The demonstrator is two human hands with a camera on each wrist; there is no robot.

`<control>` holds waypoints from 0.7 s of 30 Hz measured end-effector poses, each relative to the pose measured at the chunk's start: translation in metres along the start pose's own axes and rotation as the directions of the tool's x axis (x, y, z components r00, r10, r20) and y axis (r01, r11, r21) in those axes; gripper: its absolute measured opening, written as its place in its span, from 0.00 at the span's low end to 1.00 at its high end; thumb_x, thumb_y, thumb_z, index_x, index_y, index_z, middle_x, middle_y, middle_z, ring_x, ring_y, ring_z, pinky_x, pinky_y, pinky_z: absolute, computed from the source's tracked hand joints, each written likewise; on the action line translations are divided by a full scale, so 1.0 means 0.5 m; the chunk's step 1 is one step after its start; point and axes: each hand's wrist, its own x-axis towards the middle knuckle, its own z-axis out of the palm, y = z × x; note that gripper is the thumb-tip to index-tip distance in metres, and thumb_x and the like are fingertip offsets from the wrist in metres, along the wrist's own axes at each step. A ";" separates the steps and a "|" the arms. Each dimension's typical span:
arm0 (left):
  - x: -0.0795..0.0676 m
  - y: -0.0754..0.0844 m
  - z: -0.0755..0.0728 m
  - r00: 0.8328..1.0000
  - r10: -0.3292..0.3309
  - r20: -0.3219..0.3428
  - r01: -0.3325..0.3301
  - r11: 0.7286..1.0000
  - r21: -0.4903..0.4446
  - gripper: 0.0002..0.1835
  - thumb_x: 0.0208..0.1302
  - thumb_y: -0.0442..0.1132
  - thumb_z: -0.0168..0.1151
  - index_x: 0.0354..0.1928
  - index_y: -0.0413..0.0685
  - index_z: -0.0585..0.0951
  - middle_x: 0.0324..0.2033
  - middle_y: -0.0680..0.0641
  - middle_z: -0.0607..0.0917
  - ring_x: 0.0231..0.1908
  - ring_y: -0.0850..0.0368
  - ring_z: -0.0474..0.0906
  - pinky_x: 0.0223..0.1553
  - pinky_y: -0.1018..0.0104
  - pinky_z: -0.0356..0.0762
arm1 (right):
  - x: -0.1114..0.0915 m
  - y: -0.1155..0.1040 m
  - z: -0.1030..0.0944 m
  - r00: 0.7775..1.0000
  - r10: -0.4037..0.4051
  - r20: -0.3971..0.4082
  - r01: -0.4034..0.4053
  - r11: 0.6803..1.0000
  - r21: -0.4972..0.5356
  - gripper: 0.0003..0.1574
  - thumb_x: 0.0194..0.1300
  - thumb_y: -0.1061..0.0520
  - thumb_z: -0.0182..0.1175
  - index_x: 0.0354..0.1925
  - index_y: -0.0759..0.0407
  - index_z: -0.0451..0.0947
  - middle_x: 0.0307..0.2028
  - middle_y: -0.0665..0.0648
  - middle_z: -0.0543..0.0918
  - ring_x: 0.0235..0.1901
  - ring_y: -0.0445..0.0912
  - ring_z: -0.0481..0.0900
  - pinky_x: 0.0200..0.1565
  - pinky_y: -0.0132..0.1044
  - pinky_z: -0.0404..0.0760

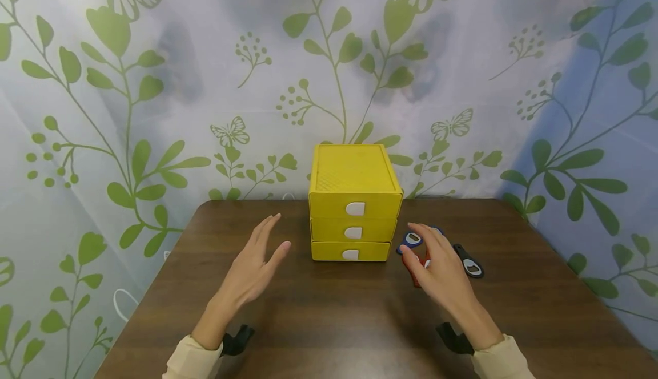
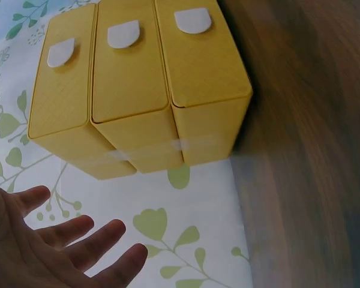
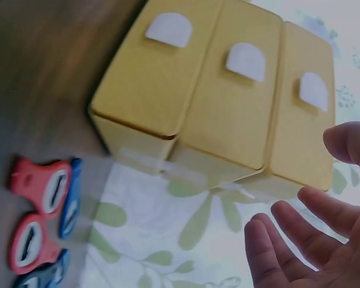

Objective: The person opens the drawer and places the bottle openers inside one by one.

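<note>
Hovering, fingers loosely spread and empty, left hand [image 1: 250, 270] and right hand [image 1: 443, 273] would best meet the yellow drawer unit [image 1: 356, 190] evenly, clear of the bottle openers [image 1: 470, 263].

A pale backdrop [image 1: 205, 59] is printed with green leaves [image 1: 120, 194] and butterflies [image 1: 230, 132] and tinged blue at the right; before it a brown, wood-grained table [image 1: 329, 310] is set, softly lit.

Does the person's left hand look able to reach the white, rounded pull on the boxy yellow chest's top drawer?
Probably yes: the left hand is empty, and nothing visible stands between it and the white pull.
</note>
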 end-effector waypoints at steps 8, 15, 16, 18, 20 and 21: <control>0.027 0.010 0.014 1.000 0.030 0.005 -0.029 0.996 -0.079 0.35 0.79 0.64 0.46 0.82 0.74 0.51 0.80 0.52 0.55 0.76 0.41 0.61 0.69 0.31 0.63 | 0.033 -0.035 0.000 1.000 -0.010 0.008 0.009 0.997 0.070 0.32 0.72 0.49 0.67 0.69 0.54 0.73 0.63 0.59 0.78 0.45 0.51 0.86 0.38 0.49 0.89; 0.056 0.012 0.026 0.998 0.061 -0.032 -0.067 0.970 -0.234 0.32 0.81 0.58 0.46 0.81 0.69 0.54 0.79 0.50 0.58 0.76 0.43 0.61 0.70 0.34 0.64 | 0.058 -0.055 0.012 0.999 -0.043 -0.032 0.046 0.995 0.093 0.31 0.69 0.54 0.70 0.66 0.59 0.76 0.60 0.61 0.81 0.54 0.55 0.83 0.46 0.52 0.88; 0.060 0.013 0.027 0.997 0.067 -0.037 -0.074 0.965 -0.251 0.32 0.82 0.58 0.46 0.81 0.68 0.54 0.79 0.50 0.58 0.76 0.43 0.61 0.71 0.35 0.64 | 0.061 -0.057 0.014 0.998 -0.047 -0.036 0.050 0.994 0.096 0.31 0.68 0.54 0.70 0.66 0.59 0.76 0.60 0.61 0.81 0.53 0.55 0.83 0.47 0.52 0.88; 0.068 0.016 0.028 0.996 0.080 -0.044 -0.089 0.957 -0.277 0.32 0.82 0.57 0.45 0.82 0.65 0.55 0.79 0.49 0.58 0.76 0.43 0.60 0.73 0.38 0.63 | 0.066 -0.060 0.017 0.998 -0.051 -0.041 0.055 0.994 0.096 0.31 0.68 0.55 0.71 0.66 0.60 0.76 0.59 0.61 0.82 0.52 0.54 0.83 0.46 0.51 0.88; 0.075 0.019 0.028 0.995 0.090 -0.047 -0.100 0.950 -0.295 0.32 0.82 0.57 0.45 0.82 0.62 0.55 0.79 0.49 0.57 0.76 0.43 0.60 0.73 0.39 0.62 | 0.070 -0.063 0.019 0.997 -0.052 -0.049 0.057 0.994 0.096 0.31 0.67 0.55 0.71 0.66 0.60 0.76 0.58 0.60 0.82 0.51 0.54 0.84 0.45 0.51 0.88; 0.078 0.021 0.028 0.995 0.091 -0.049 -0.102 0.949 -0.299 0.32 0.82 0.57 0.45 0.82 0.63 0.55 0.79 0.49 0.57 0.76 0.43 0.60 0.73 0.39 0.62 | 0.072 -0.065 0.019 0.997 -0.053 -0.053 0.058 0.994 0.095 0.31 0.67 0.56 0.71 0.66 0.60 0.76 0.58 0.60 0.82 0.50 0.54 0.84 0.44 0.50 0.88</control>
